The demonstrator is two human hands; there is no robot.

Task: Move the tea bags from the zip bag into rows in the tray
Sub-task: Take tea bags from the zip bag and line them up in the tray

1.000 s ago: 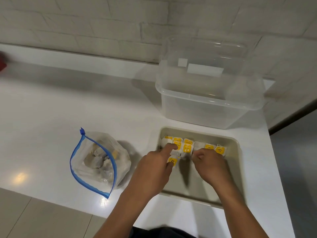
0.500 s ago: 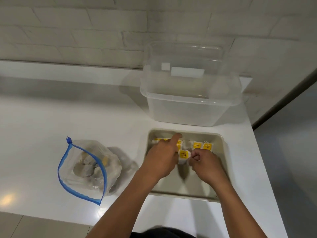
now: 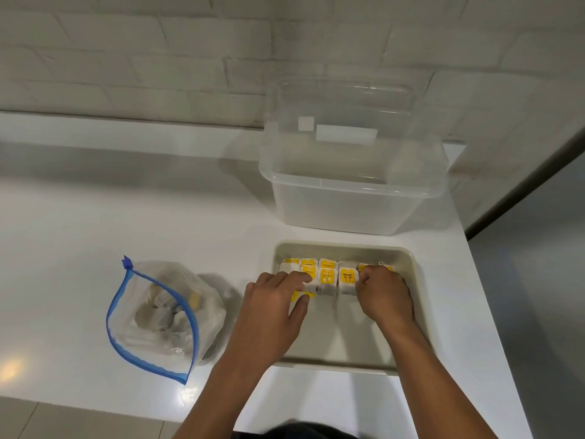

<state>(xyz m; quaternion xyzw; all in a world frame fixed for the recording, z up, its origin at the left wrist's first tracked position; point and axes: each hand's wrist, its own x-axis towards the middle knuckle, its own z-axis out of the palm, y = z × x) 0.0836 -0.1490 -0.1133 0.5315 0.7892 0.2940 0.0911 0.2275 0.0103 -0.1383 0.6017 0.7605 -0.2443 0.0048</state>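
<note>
A beige tray (image 3: 345,247) lies on the white counter. Along its far end runs a row of tea bags (image 3: 327,275) with yellow tags. My left hand (image 3: 272,308) is at the row's left end, fingers on top and thumb below, pinching a tea bag whose yellow tag shows between them. My right hand (image 3: 384,296) has its fingers curled at the row's right part, pinching a tea bag beside the one tagged RELAX (image 3: 347,277). To the left the zip bag (image 3: 158,318) with a blue seal lies open, with several tea bags inside.
A clear plastic box (image 3: 351,191) with a lid stands right behind the tray, against the white brick wall. The counter's right edge (image 3: 474,280) runs close to the tray, and its front edge is near my arms.
Both hands have closed in on the row. The tea bags in the middle now stand tighter together, and the RELAX bag sits upright in line. The view has shifted slightly.
</note>
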